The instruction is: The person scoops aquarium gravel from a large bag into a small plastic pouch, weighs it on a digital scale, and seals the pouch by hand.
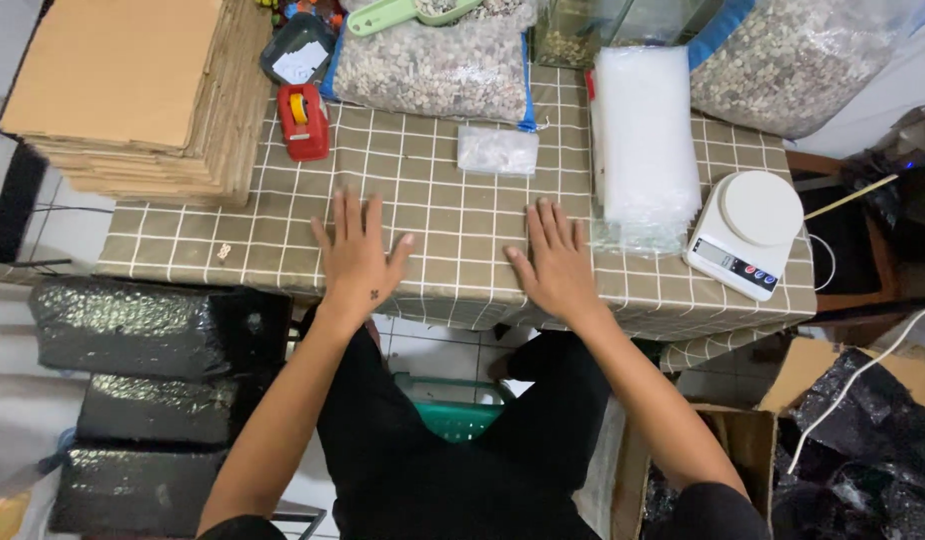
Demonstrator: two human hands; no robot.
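Observation:
My left hand (357, 258) lies flat, palm down, on the checked olive tablecloth (183, 240) near the table's front edge, fingers spread, holding nothing. My right hand (557, 262) rests flat the same way a little to the right, also empty. Beyond the hands lies a small clear filled bag (498, 150). A stack of clear plastic bags (643, 140) lies to the right of my right hand, and a white digital kitchen scale (748, 232) sits at the table's right front corner.
A red tape dispenser (304, 121) and a stack of flat cardboard (133, 90) are at the back left. Large bags of gravel-like grain (433, 65) with a green scoop (393, 14) line the back. Black wrapped bundles (153, 325) are stacked at lower left; a teal basket (453, 410) sits under the table.

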